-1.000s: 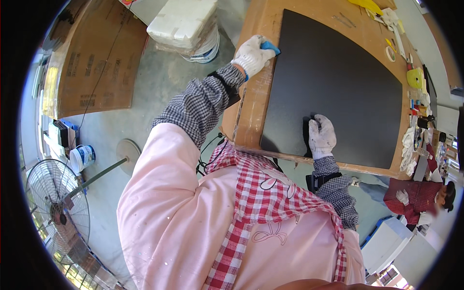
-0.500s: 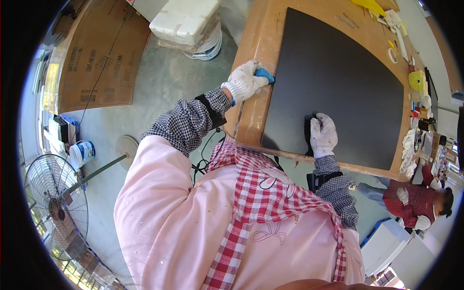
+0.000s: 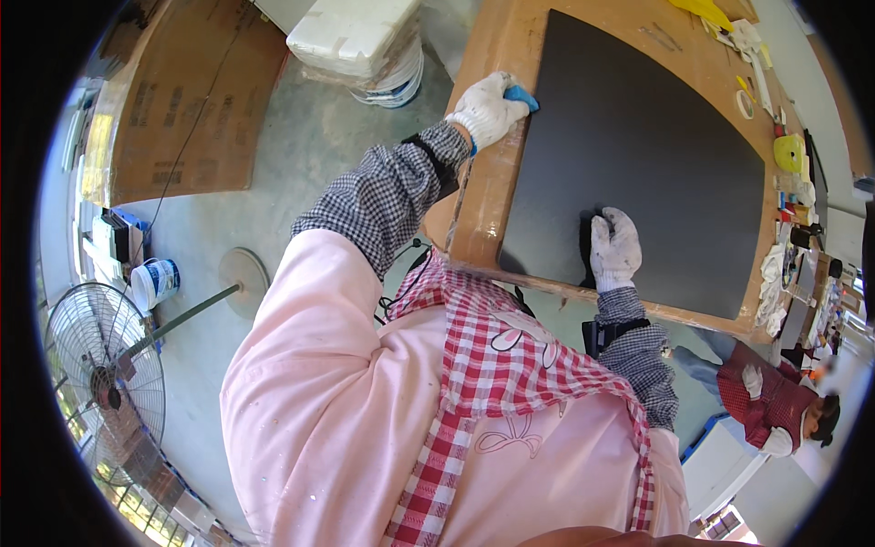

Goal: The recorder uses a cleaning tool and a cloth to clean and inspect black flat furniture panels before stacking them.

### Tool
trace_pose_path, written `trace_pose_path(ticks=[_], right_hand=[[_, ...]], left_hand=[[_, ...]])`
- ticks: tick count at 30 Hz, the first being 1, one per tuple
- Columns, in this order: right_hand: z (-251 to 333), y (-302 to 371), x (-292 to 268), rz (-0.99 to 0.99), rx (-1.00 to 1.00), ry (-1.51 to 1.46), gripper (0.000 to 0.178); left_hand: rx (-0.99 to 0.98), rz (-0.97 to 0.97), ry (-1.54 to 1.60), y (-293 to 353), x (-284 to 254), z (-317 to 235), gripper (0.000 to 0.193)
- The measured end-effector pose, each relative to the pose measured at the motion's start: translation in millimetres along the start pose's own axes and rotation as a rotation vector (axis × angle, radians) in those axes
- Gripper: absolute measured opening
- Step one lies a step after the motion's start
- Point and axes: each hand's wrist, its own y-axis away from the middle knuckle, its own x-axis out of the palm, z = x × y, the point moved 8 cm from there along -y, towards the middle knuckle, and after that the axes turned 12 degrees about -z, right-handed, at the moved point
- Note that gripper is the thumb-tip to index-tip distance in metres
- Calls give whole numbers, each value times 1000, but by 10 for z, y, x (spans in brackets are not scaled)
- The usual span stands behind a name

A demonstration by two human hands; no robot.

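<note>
A large flat black panel [image 3: 638, 173] with one curved long side lies on a work table covered in brown cardboard. My left hand [image 3: 492, 109], in a white knit glove, grips a small blue pad [image 3: 521, 98] and presses it against the panel's left edge. Its exact kind is hard to make out, as the glove hides much of it. Over the panel's near part is my right hand [image 3: 616, 248], in a stained white glove, its fingers stretched out and holding nothing. A dark shadow or reflection shows beside it.
Tools, tape and white rags crowd the table's right side, near a yellow container [image 3: 789, 153]. On the left are a standing fan [image 3: 108, 387], a white bucket [image 3: 155, 284], a big carton [image 3: 196, 109] and a wrapped white foam block [image 3: 351, 41]. Another person [image 3: 770, 397] stands at right.
My left hand has slid the blue pad farther away along the panel's left edge. My right hand has barely shifted. The other person at right has changed posture.
</note>
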Motion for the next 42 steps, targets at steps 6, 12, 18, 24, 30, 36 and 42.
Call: trace_pose_path(ticks=[6,12,18,24,30,36,42], right_hand=[[-92,-12,15,-20,-20,-15,31],[-144,-39,36,15,-14,-4,33],[-84,-54,36,9,-21,-15,34],[-90,-44,48,18,15,-54,34],[-154,-52,81,19,6,-49,35],[-52,-73,45,17,-14,-25,35],[-5,-78,51,1,-41,-38,37]], left_hand=[[-112,126,15,724,-80,150,31],[-159,63,154,592,-112,42,29],[75,-63,47,189,-36,-38,25],[-23,21,-10,608,-55,132,29],[-218,115,60,1156,-103,399,34],[-110,17,86,657,-186,-21,32],[-50,-21,-6,635,-118,5,34]])
